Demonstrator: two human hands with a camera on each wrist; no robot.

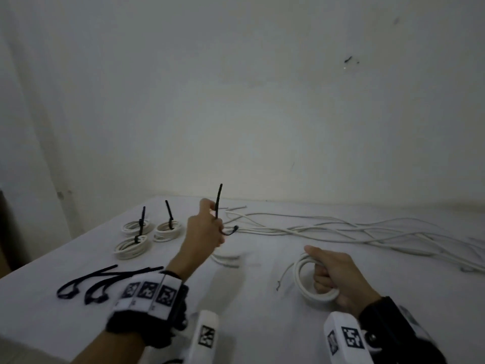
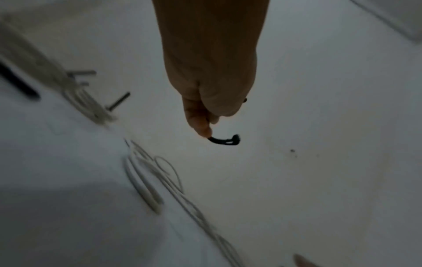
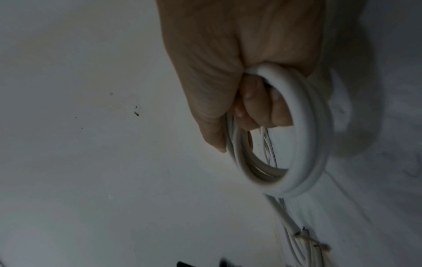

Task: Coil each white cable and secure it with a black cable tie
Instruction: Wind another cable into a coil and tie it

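Observation:
My right hand (image 1: pixel 331 274) grips a coiled white cable (image 1: pixel 304 285) just above the table; its fingers (image 3: pixel 255 108) curl through the coil (image 3: pixel 303 137), and a loose end (image 1: pixel 282 277) trails left. My left hand (image 1: pixel 206 229) is raised over the table's middle and pinches a black cable tie (image 1: pixel 218 200) that points up, its hooked head (image 2: pixel 228 140) hanging below the fingertips. Three tied coils (image 1: pixel 136 237) lie at the far left, each with a black tie standing up.
Spare black cable ties (image 1: pixel 86 285) lie at the near left on the white table (image 1: pixel 249 306). Several loose white cables (image 1: pixel 354 229) sprawl across the far right. A short cable piece (image 1: pixel 225 258) lies between my hands. A wall stands behind the table.

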